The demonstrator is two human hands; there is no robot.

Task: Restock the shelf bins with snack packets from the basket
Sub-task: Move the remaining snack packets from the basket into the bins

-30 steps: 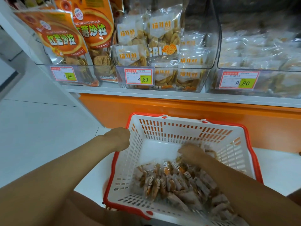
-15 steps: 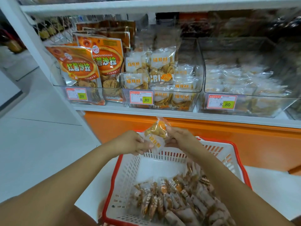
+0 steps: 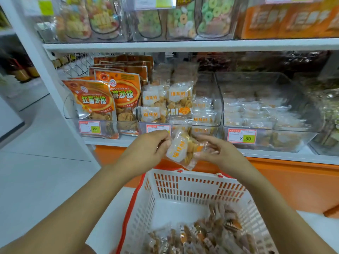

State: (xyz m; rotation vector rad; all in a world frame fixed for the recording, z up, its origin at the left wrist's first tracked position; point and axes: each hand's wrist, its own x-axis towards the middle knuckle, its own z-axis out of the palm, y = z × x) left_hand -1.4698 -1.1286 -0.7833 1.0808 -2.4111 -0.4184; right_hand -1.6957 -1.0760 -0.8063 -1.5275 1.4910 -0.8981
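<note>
A clear snack packet [image 3: 181, 150] with orange lettering and golden crisps hangs tilted between both hands, just in front of the middle clear shelf bin [image 3: 207, 123]. My left hand [image 3: 148, 151] pinches its left edge and my right hand [image 3: 218, 153] grips its right side. That bin holds several matching packets. Below, the white basket with a red rim [image 3: 185, 187] holds several more snack packets [image 3: 201, 235] at its near end.
Orange sweet-potato crisp bags [image 3: 95, 101] fill the left bin. Another clear bin [image 3: 266, 114] of pale packets stands right of the middle one. A higher shelf [image 3: 183, 45] carries bins of ring sweets. An orange base panel [image 3: 293, 184] runs under the shelf. Pale floor lies to the left.
My right hand lifted a packet out of the basket and my left hand joined it. Both hands have risen with the packet toward the middle bin, and the view has tilted upward.
</note>
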